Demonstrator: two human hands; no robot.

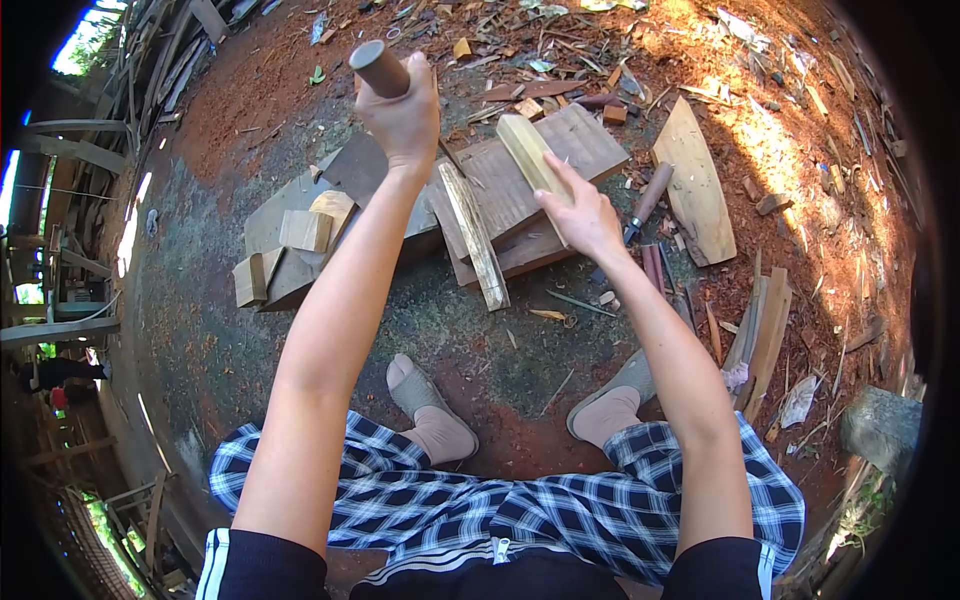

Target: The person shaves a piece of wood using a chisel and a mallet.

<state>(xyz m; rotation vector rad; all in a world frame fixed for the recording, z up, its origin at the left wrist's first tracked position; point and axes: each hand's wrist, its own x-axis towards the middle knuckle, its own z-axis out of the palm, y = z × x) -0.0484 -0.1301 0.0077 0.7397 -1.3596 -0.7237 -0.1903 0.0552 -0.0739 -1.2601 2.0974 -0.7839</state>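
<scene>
My left hand (400, 118) is raised at the upper middle, its fingers wrapped round a thick wooden handle (380, 68); a thin dark blade shows below it. My right hand (585, 208) grips a pale squared wood piece (525, 155) that leans over a dark plank block (590, 140). A split strip of wood (473, 235) lies between the hands, across the block's left side. Right of my right hand, a tool with a brown handle (655, 192) rests on the ground.
Small cut wood blocks (305, 230) sit on another dark block at the left. A pointed flat board (697, 185) lies at the right, with long offcuts (768, 335) nearer me. Wood chips cover the ground beyond. My feet (430, 405) are below the blocks.
</scene>
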